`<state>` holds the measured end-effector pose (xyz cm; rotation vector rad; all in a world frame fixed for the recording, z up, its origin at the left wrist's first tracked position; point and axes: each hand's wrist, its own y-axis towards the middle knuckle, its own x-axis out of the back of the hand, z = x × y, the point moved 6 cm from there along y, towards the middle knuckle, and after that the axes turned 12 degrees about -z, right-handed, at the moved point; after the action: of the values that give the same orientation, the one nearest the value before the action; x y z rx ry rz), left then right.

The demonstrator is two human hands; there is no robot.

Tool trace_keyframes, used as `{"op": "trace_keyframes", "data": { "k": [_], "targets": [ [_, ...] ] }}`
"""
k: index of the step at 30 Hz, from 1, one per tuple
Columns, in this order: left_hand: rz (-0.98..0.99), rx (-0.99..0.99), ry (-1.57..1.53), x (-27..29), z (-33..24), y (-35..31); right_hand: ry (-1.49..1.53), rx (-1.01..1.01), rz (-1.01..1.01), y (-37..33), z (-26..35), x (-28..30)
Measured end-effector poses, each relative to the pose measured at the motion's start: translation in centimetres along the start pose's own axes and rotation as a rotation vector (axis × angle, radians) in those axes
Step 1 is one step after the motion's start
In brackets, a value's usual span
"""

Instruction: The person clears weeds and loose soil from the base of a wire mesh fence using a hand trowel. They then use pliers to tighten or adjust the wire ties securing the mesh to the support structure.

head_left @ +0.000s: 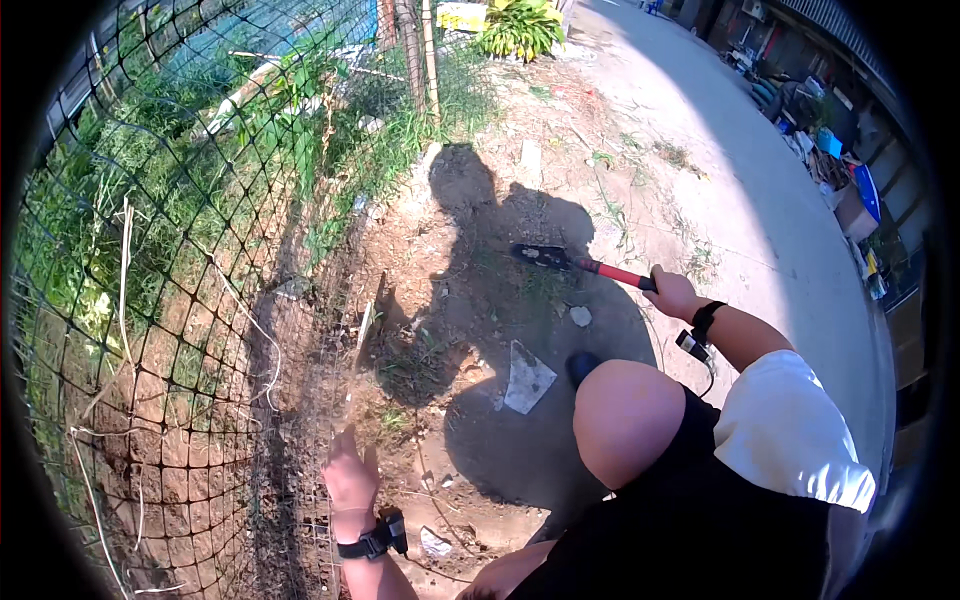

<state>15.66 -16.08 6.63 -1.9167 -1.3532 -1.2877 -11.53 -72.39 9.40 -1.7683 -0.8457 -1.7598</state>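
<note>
While the right hand point(674, 294) is wrapped around the grip of a red-handled shovel point(612, 273), the tool's black blade point(540, 256) points left over shaded soil point(485, 320), beyond a broken pale slab point(528, 377). The left hand point(350, 475) reaches down beside black mesh netting point(168, 383), near a weedy tuft point(394, 420); whether its fingers hold anything, I cannot tell.

The right hand point(674, 296) gripped the red handle of a shovel point(615, 273), its dark blade in the person's shadow point(500, 300). The left hand point(350, 475) was low beside a black net point(190, 403), near some grass point(393, 420). A pale shard point(528, 378) lay between the hands.
</note>
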Motion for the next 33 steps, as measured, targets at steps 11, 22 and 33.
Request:
{"op": "trace_keyframes", "data": {
  "k": [11,22,33],
  "targets": [
    [0.502,0.228,0.473,-1.1,2.1,-12.7,0.309,0.447,-0.227,20.7,15.3,-1.9],
    [0.514,0.569,0.493,5.1,-6.1,-17.9,-0.01,0.868,-0.122,34.1,28.2,-8.3],
    [0.41,0.552,0.375,-1.1,-7.4,-11.3,-0.19,1.297,-0.115,36.1,30.2,-6.5]
  ]
}}
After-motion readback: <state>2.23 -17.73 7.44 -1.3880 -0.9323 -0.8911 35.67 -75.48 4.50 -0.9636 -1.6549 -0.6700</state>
